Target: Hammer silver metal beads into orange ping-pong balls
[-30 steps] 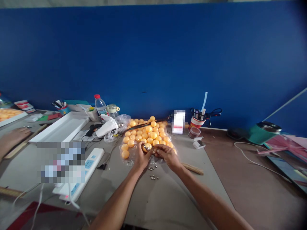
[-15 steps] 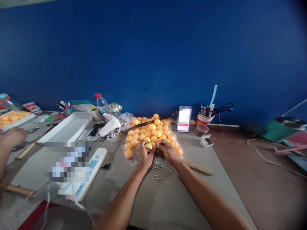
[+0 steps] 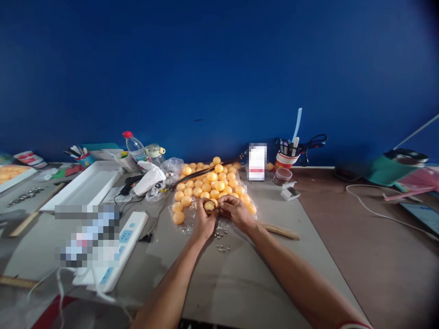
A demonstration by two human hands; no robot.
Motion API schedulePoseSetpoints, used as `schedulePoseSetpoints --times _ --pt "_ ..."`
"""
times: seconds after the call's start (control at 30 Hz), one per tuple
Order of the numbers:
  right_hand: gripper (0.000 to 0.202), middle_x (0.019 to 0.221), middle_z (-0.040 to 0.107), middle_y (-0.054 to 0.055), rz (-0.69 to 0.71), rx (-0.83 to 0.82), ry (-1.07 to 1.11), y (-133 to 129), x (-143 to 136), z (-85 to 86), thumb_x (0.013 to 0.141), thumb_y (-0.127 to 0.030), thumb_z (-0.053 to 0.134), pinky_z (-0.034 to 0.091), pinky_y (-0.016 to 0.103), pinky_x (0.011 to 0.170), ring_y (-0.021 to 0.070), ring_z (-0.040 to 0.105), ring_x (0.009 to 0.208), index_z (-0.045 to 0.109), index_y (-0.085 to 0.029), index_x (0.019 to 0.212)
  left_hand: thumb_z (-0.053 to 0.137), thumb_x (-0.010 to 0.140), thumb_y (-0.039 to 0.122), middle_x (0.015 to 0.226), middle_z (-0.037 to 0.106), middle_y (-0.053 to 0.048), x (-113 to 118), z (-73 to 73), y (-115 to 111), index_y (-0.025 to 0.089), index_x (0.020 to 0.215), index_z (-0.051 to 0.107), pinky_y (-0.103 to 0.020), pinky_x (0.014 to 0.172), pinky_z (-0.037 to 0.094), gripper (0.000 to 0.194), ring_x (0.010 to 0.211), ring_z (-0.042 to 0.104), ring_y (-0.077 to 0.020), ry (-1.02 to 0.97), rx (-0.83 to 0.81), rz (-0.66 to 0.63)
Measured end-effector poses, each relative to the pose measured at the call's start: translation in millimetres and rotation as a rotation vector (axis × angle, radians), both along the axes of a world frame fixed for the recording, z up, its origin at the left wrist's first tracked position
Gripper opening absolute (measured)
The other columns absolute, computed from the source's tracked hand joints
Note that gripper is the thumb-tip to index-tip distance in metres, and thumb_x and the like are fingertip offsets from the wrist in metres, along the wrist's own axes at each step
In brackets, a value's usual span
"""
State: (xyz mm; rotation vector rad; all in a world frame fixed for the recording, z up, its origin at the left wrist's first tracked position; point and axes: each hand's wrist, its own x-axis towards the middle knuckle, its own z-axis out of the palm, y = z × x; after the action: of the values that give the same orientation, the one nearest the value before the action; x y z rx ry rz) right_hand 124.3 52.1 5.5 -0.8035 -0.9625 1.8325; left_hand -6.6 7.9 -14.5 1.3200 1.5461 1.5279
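Note:
Wrapped in the fingers of my left hand point(image 3: 203, 224) is an orange ball point(image 3: 209, 206), which shows a pale round face with a dark rim. My right hand point(image 3: 238, 212) is closed in a pinch at the ball's right side; whatever is between its fingertips is too small to make out. Just beyond both hands, many orange balls point(image 3: 218, 185) lie in a clear plastic bag. Several small shiny metal beads point(image 3: 222, 248) are scattered on the grey table mat point(image 3: 236, 283) below my hands.
To the left are a white power strip point(image 3: 128, 244), a white tray point(image 3: 82, 187), a glue gun point(image 3: 132, 183) and a water bottle point(image 3: 134, 146). A wooden stick point(image 3: 281, 231) lies right of the bag. Farther right stand a pen cup point(image 3: 286, 161) and a small box point(image 3: 290, 193).
The ball has turned in my left hand, its shiny metallic side giving way to the dark-rimmed face. The view has shifted right, and another person's hand at the left is out of sight.

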Motion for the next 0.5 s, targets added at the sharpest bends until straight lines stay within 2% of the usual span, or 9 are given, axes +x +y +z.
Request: schedulePoseSetpoints --times 0.17,0.33,0.5 --pt "0.031 0.061 0.056 -0.004 0.025 0.051 0.004 -0.2 0.4 -3.2 0.057 -0.036 0.087 0.039 0.024 0.058 0.0098 0.048 0.056 0.064 -0.020 0.070 0.069 0.076 0.028 0.106 0.063 -0.008 -0.4 1.8 -0.6 0.019 0.114 0.053 -0.037 0.085 0.051 0.042 0.095 0.062 -0.0222 -0.008 -0.014 -0.025" --pt "0.028 0.058 0.054 -0.004 0.063 0.153 -0.073 1.1 0.2 -5.3 0.062 -0.038 0.084 0.034 0.023 0.056 0.0089 0.043 0.055 0.064 -0.019 0.067 0.068 0.078 0.029 0.100 0.065 -0.007 -0.9 4.3 -1.8 0.019 0.109 0.056 -0.036 0.080 0.052 0.035 0.089 0.064 -0.0214 0.012 -0.025 -0.044" --pt "0.029 0.061 0.056 -0.004 0.086 0.186 -0.134 -0.2 -0.5 1.3 0.062 -0.041 0.083 0.034 0.024 0.057 0.0098 0.044 0.058 0.065 -0.019 0.067 0.067 0.078 0.028 0.096 0.066 -0.006 0.2 4.2 -1.6 0.019 0.109 0.055 -0.034 0.076 0.053 0.034 0.083 0.064 -0.0196 0.006 -0.037 -0.056"
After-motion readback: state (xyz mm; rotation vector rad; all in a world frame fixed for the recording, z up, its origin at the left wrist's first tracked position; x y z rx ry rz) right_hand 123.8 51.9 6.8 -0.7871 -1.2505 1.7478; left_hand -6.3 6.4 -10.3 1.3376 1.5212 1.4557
